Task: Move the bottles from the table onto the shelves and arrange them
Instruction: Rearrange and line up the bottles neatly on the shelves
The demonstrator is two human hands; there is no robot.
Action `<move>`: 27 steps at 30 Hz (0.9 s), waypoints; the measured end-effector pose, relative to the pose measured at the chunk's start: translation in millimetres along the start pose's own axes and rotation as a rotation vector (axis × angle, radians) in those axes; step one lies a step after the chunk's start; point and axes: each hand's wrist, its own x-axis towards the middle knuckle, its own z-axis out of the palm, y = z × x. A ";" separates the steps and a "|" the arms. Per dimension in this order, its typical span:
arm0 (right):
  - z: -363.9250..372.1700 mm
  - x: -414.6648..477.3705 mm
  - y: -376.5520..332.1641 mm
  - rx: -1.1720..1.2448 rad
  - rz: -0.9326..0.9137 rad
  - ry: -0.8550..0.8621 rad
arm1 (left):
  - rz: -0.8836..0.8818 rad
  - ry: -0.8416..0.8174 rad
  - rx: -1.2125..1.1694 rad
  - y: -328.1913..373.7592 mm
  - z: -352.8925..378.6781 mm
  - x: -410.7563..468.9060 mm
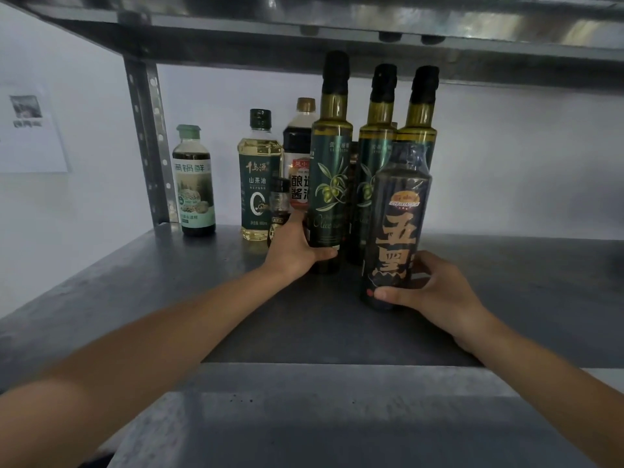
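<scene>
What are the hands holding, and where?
Left hand grips an olive oil bottle near its base; right hand grips the dark gold-lettered bottle low on its body.

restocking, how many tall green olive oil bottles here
3: left bottle in left hand, middle bottle beside it, right bottle behind the dark labelled bottle held by right hand. More may hide.

- shelf (169,275): grey metal, matt, faintly speckled
- upright post (146,140): perforated metal, dull sheen
- olive oil bottles (329,184): dark glossy glass
- dark bottle (395,228): shiny plastic shrink-wrap
- wall notice (32,136): paper
</scene>
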 end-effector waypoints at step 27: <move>-44.9 8.2 31.5 0.026 0.049 -0.037 | -0.082 0.130 0.481 11.2 17.4 -11.2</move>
